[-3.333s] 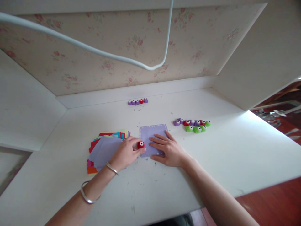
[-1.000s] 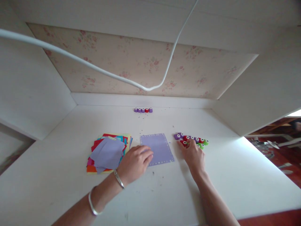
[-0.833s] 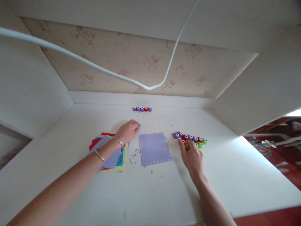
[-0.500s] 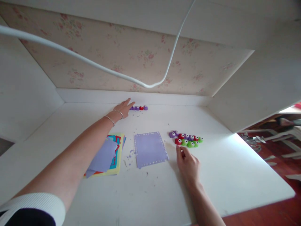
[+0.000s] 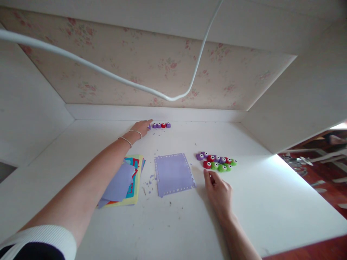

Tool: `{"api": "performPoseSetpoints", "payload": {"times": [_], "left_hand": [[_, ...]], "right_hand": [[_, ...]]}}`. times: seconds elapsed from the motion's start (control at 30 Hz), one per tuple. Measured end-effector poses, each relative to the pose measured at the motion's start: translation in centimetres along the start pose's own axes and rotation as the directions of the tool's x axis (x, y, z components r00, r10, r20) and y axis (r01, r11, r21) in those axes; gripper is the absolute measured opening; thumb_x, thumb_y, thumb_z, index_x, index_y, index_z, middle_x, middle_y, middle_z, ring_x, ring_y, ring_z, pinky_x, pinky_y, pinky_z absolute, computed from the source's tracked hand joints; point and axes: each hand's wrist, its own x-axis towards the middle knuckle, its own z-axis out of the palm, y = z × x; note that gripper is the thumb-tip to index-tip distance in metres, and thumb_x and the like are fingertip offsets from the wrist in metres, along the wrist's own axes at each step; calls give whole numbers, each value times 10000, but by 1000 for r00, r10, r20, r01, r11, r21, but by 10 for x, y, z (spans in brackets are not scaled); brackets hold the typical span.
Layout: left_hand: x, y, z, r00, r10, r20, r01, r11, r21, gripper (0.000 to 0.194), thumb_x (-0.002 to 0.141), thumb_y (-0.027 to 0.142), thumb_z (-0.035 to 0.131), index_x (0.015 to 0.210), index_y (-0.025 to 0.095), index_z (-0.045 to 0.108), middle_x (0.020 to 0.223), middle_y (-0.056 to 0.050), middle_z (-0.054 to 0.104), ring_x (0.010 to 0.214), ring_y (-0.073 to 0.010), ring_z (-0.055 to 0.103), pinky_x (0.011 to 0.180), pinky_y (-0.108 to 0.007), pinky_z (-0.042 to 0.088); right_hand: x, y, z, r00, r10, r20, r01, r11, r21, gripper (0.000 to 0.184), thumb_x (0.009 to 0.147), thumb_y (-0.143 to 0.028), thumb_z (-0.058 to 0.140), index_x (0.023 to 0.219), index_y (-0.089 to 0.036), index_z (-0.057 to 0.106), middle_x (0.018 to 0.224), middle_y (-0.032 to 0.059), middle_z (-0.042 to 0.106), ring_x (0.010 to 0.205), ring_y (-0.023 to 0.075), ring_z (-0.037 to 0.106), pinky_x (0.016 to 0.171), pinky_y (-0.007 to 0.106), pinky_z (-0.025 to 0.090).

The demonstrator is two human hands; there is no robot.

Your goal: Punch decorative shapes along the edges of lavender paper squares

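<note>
At the back of the desk my left hand (image 5: 142,127) is closed on a small purple craft punch (image 5: 149,127), mostly hidden by the fingers. Just right of it stands a row of more punches, purple ones and a red one (image 5: 163,125). My right hand (image 5: 218,189) rests on the desk with its fingers curled together and nothing visible in them. Its fingertips are right in front of a red craft punch (image 5: 207,165), at the near edge of a cluster with green punches (image 5: 222,167) and purple ones. Between my arms lies a purple paper sheet (image 5: 174,174), its edges lined with punched holes.
Under my left forearm sits a stack of coloured paper (image 5: 119,184), partly covered. Tiny punched scraps (image 5: 149,182) are strewn over the white desk (image 5: 168,234). A white cable (image 5: 121,78) hangs across the view in front of the flowered back wall.
The red punch has gone from my left hand to the right cluster, and my right hand has let go of it. My left hand has reached to the back row and closed on a purple punch.
</note>
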Motion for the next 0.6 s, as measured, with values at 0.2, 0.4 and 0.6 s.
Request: {"api": "performPoseSetpoints", "payload": {"times": [0.2, 0.4, 0.6], "left_hand": [[-48, 3, -19, 999, 12, -37, -20, 979, -205, 469, 844, 226, 591, 1307, 219, 518, 1173, -47, 690, 986, -188, 675, 920, -298, 492], [-132, 41, -26, 995, 28, -96, -61, 929, -366, 383, 843, 356, 644, 1194, 224, 564, 1082, -21, 720, 863, -158, 701, 826, -270, 541], [-203, 91, -14, 984, 120, -134, -164, 906, -390, 215, 881, 360, 636, 1064, 249, 655, 1053, -7, 726, 974, -171, 678, 921, -289, 510]], "right_hand": [[-6, -2, -3, 992, -127, -4, 126, 981, 145, 357, 948, -454, 476, 823, -191, 683, 642, 14, 679, 525, 135, 605, 545, 238, 423], [-14, -46, -8, 759, -610, 225, 561, 790, 247, 334, 927, -386, 539, 1196, -205, 619, 1215, 107, 655, 1141, 252, 574, 964, 404, 457], [-10, -69, 3, 638, -671, 379, 632, 737, 239, 486, 915, -445, 553, 1344, -218, 523, 1359, 99, 571, 1271, 284, 494, 1091, 508, 366]]}}
